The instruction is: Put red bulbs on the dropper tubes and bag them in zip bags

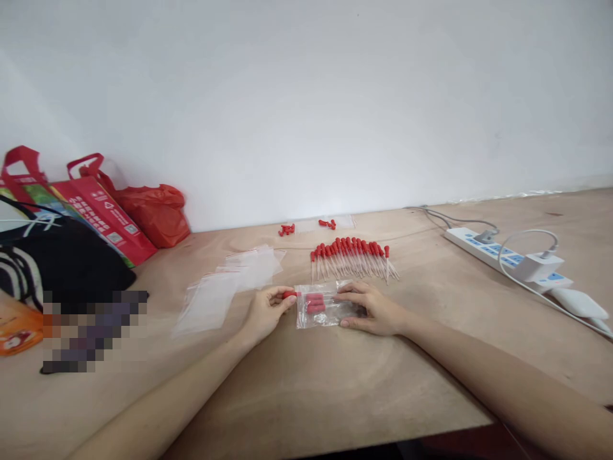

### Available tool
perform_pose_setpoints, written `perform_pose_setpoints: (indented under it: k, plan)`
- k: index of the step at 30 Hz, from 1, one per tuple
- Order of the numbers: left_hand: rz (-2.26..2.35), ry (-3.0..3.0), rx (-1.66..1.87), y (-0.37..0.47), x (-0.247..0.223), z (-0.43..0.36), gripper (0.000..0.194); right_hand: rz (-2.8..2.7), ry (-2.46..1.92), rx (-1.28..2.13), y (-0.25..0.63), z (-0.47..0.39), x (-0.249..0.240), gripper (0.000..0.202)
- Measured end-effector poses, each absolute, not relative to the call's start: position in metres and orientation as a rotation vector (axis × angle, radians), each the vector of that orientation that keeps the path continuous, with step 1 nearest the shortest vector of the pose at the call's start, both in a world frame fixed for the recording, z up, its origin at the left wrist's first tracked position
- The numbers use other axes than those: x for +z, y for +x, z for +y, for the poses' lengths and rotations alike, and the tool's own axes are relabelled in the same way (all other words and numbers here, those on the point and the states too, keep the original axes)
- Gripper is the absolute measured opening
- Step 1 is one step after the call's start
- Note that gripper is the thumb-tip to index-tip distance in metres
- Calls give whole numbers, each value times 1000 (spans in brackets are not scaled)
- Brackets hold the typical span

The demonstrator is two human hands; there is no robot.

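Note:
A small clear zip bag (302, 318) lies flat on the table with several red-bulbed droppers (315, 303) inside. At the bag's left edge, my left hand (265, 313) pinches the red bulb of another dropper (289, 294); its tube is hard to make out through the plastic. My right hand (376, 310) rests over the right part of the bag, thumb and fingers curved around it and holding it against the table. Just beyond, a fanned row of droppers (352, 249) lies with red bulbs pointing away and clear tubes toward me.
Flat empty zip bags (211, 300) overlap to the left. Loose red bulbs (287, 229) lie near the wall, beside more clear plastic. A power strip (498, 252) with a charger (539, 265) and cables sits right. Red shopping bags (103, 214) and a black bag (71, 262) stand left.

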State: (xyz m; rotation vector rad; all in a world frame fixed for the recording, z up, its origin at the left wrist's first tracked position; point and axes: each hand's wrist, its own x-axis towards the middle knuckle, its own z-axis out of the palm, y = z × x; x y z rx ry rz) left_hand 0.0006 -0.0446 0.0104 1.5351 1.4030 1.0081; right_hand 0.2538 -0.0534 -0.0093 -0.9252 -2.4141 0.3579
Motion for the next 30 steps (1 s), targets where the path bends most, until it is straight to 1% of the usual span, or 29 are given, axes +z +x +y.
perform_pose_setpoints:
  k: [3, 5, 9, 15, 18, 20, 22, 25, 28, 30]
  plan:
    - [1286, 1459, 1022, 1, 13, -47, 38, -2410, -914, 363, 254, -53, -10, 51]
    - [1191, 1424, 1034, 0, 15, -48, 41, -2400, -920, 365, 254, -54, -10, 52]
    - [1096, 1460, 957, -3, 15, -45, 30, -2321, -1050, 300, 254, -54, -11, 64]
    - [1217, 1780, 733, -4, 11, -32, 20, -2270, -1155, 327, 253, -54, -11, 77]
    - [1304, 1915, 787, 4, 9, -27, 15, -2264, -1144, 340, 253, -54, -10, 83]
    - [1379, 1903, 847, 11, 6, -24, 15, -2256, -1142, 345, 253, -53, -10, 85]
    - [1418, 1838, 890, 17, 4, -21, 18, -2256, -1146, 355, 253, -52, -10, 87]
    - [1354, 1783, 913, 20, 0, -20, 22, -2271, -1134, 365, 253, -51, -10, 85]
    - [1255, 1847, 866, 15, -1, -28, 24, -2299, -1088, 374, 252, -51, -9, 80]
    - [1269, 1914, 825, 9, 1, -38, 29, -2332, -1047, 389, 251, -52, -8, 78]
